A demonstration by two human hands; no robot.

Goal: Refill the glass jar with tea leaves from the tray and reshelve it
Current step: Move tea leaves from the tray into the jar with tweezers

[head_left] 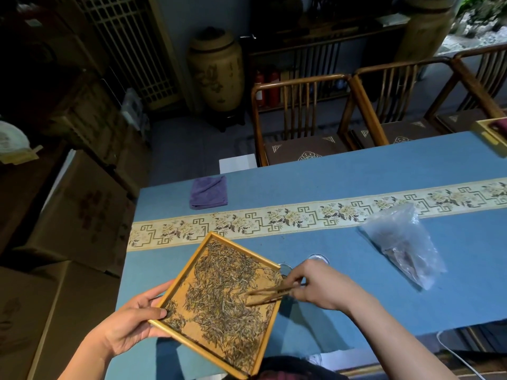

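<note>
So that leaves slide toward the glass jar (285,270) half hidden behind its far corner, tray (175,293) lifted off the table (356,174), tilted, left hand (131,322) fingers gripping its rim; right hand (315,286) fingers pinching chopsticks (267,294), raking tea leaves (222,297).

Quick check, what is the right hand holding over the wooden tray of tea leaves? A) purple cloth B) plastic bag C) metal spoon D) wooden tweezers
D: the right hand pinches thin wooden tweezers whose tips lie on the tea leaves in the yellow-rimmed wooden tray.
</note>
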